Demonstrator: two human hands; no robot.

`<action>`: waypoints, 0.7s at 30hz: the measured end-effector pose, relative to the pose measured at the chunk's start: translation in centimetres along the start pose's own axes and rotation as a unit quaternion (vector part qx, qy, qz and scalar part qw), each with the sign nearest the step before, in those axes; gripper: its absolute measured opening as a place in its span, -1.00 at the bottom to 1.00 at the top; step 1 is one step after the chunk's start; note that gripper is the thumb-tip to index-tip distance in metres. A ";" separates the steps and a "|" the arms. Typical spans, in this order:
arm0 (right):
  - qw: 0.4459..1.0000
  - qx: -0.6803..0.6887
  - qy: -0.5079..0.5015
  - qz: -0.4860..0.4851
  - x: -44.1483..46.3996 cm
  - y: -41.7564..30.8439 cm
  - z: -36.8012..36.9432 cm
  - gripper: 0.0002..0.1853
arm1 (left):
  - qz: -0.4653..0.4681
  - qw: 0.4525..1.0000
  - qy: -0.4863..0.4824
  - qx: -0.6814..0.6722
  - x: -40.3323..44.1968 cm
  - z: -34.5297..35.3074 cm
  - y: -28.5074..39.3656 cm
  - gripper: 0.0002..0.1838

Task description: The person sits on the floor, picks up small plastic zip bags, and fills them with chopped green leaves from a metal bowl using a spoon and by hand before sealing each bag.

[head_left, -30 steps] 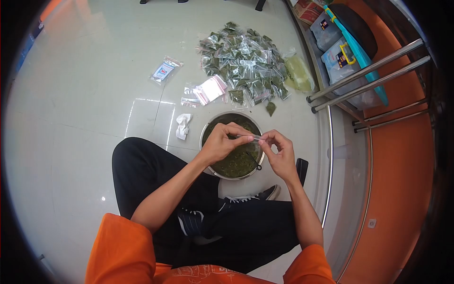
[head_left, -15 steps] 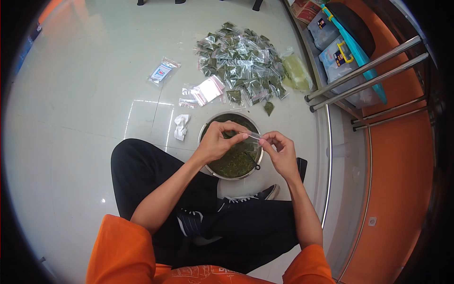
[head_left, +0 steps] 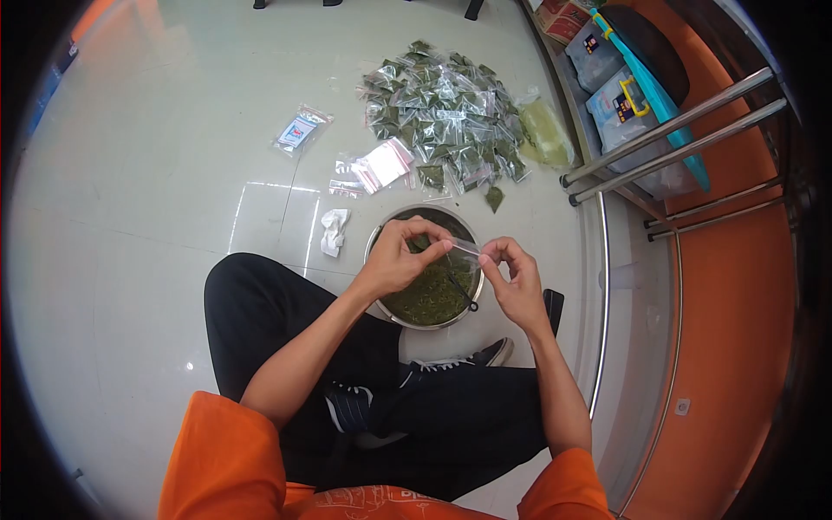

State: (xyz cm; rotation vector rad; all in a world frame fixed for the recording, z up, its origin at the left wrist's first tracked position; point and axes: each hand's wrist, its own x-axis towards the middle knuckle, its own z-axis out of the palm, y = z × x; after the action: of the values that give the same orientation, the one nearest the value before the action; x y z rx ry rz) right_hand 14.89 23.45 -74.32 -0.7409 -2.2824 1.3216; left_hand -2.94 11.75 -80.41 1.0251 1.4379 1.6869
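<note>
Between my two hands a small clear zip-lock bag (head_left: 465, 249) is stretched by its top edge. My left hand (head_left: 406, 258) pinches one corner with thumb and forefinger, and my right hand (head_left: 511, 274) pinches the opposite corner. Below them on the floor stands a round metal bowl (head_left: 382, 314) of chopped dark green leaves (head_left: 425, 299). A black-handled utensil (head_left: 463, 293) rests in the bowl, its handle end near the rim; its other end is hidden. Whether the bag holds anything is hard to make out.
A heap of filled bags (head_left: 451, 113) lies beyond the bowl, beside a larger bag of yellow-green stuff (head_left: 546, 132). Flat bags (head_left: 384, 165), another bag pack (head_left: 301, 132) and crumpled tissue (head_left: 334, 232) lie leftward. A metal rack (head_left: 676, 130) stands at right.
My hands have moved very slightly apart, with the bag's top edge still pinched between them. Otherwise the scene looks the same.
</note>
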 end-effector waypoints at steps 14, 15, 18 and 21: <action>0.997 -0.022 -0.026 -0.069 -0.1 -0.4 -0.1 -0.91 | -0.002 0.995 -0.088 0.051 -0.2 -0.2 1.2 -0.83; 0.997 -0.023 -0.022 -0.070 -0.1 -0.5 0.1 -0.91 | 0.008 0.995 -0.086 0.047 -0.1 -0.3 1.1 -0.83; 0.997 -0.027 -0.019 -0.076 -0.2 -1.2 0.4 -0.92 | 0.043 0.996 -0.073 0.026 -0.1 -0.3 0.7 -0.81; 0.995 -0.047 -0.021 -0.090 -0.2 -1.5 0.3 -0.93 | 0.064 0.996 -0.063 0.015 -0.2 -0.1 0.8 -0.80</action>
State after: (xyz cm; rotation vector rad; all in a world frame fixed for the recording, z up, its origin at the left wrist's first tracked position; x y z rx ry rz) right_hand 14.55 22.52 -73.11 -0.5252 -2.3951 1.1662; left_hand -2.92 11.44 -79.63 1.2404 1.3459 1.6617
